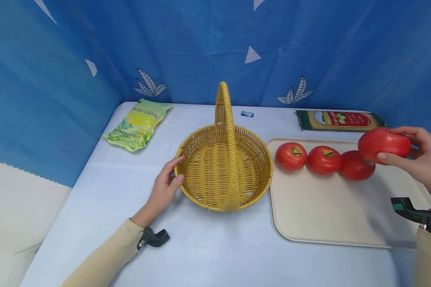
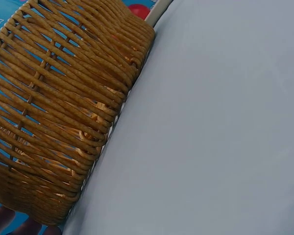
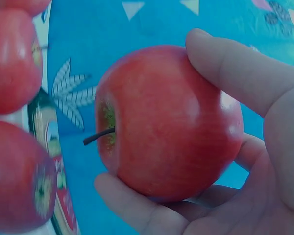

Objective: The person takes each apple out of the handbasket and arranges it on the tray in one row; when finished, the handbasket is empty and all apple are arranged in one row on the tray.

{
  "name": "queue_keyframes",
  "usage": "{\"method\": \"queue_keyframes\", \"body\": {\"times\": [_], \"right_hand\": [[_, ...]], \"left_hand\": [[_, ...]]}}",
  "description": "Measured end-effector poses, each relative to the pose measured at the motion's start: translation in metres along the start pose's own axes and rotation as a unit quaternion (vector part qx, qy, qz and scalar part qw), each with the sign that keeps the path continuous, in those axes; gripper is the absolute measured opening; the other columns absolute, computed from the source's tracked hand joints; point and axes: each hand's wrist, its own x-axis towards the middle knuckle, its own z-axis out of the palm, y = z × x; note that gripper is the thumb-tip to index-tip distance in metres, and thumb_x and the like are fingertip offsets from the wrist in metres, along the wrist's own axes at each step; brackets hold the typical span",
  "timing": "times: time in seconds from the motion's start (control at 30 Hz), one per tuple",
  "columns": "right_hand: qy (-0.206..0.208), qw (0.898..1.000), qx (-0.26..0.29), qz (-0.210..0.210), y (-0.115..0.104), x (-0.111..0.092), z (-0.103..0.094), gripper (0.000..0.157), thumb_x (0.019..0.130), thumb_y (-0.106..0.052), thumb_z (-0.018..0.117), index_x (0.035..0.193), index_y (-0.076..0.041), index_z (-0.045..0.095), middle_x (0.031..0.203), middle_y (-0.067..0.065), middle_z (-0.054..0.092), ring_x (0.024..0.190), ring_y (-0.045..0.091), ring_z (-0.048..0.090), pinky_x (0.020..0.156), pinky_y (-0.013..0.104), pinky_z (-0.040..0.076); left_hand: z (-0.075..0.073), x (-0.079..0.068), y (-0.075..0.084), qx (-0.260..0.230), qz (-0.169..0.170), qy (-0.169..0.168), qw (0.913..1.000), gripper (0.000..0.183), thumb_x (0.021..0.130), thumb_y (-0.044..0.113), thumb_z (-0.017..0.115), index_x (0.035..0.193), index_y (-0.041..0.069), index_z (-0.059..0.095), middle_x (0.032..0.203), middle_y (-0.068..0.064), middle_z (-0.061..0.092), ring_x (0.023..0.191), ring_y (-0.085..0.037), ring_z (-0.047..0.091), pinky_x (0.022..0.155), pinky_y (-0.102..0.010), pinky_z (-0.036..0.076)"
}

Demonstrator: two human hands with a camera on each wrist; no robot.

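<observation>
My right hand (image 1: 422,155) grips a red apple (image 1: 384,146) between thumb and fingers, above the right part of the beige tray (image 1: 330,215). In the right wrist view the held apple (image 3: 166,125) shows a dark stem pointing left. Below and left of it, several red apples (image 1: 324,160) lie in a row along the tray's back side. My left hand (image 1: 165,183) rests with thumb and fingers at the left rim of a yellow wicker basket (image 1: 215,175), which has a tall arched handle and nothing inside. In the left wrist view only fingertips (image 2: 27,226) show beside the basket.
A green and yellow packet (image 1: 139,124) lies at the back left of the table. Behind the basket is a small blue packet (image 1: 247,114). A long green and red package (image 1: 339,120) lies behind the tray. Blue curtain (image 1: 208,52) closes off the back and left.
</observation>
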Motion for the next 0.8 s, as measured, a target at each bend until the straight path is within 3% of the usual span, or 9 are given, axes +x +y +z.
{"method": "queue_keyframes", "body": {"times": [0.27,0.53,0.6,0.67,0.8], "right_hand": [[0.075,0.996,0.003,0.048,0.034,-0.011,-0.005,0.068,0.094,-0.015,0.071,0.145,-0.044,0.038,0.132,-0.033,0.038,0.095,-0.015,0.035,0.072,-0.008,0.034],[0.115,0.987,0.018,0.107,0.057,-0.017,-0.003,0.062,0.096,-0.017,0.069,0.144,-0.045,0.041,0.125,-0.038,0.038,0.102,-0.015,0.032,0.076,-0.007,0.033],[0.116,0.985,0.032,0.124,0.069,-0.016,0.0,0.063,0.096,-0.018,0.069,0.146,-0.044,0.04,0.127,-0.037,0.037,0.106,-0.013,0.032,0.084,-0.003,0.038],[0.119,0.982,0.047,0.136,0.089,-0.011,0.003,0.063,0.096,-0.02,0.068,0.146,-0.045,0.039,0.13,-0.037,0.037,0.11,-0.011,0.031,0.091,-0.001,0.039],[0.127,0.979,0.053,0.151,0.147,0.006,0.008,0.066,0.096,-0.025,0.069,0.15,-0.044,0.037,0.132,-0.036,0.035,0.116,-0.009,0.03,0.084,-0.003,0.038]], "left_hand": [[-0.001,0.0,0.0,0.002,-0.008,-0.002,1.0,0.054,0.096,0.001,0.055,0.149,-0.001,0.045,0.155,-0.023,0.045,0.138,-0.042,0.048,0.096,-0.011,0.048],[0.0,0.0,-0.001,0.001,-0.006,-0.004,1.0,0.055,0.096,0.001,0.055,0.15,0.002,0.045,0.155,-0.022,0.045,0.138,-0.043,0.048,0.095,-0.012,0.049],[0.0,0.0,-0.001,0.001,-0.006,-0.003,1.0,0.055,0.096,0.0,0.055,0.15,0.001,0.045,0.155,-0.022,0.045,0.138,-0.042,0.048,0.095,-0.012,0.049],[0.0,0.0,-0.001,0.001,-0.006,-0.002,1.0,0.054,0.096,0.0,0.055,0.15,0.0,0.045,0.155,-0.022,0.045,0.139,-0.042,0.048,0.095,-0.011,0.049],[-0.001,0.0,0.0,0.001,-0.007,-0.001,1.0,0.054,0.096,0.0,0.055,0.15,0.0,0.045,0.155,-0.023,0.045,0.139,-0.042,0.047,0.095,-0.011,0.048]]}}
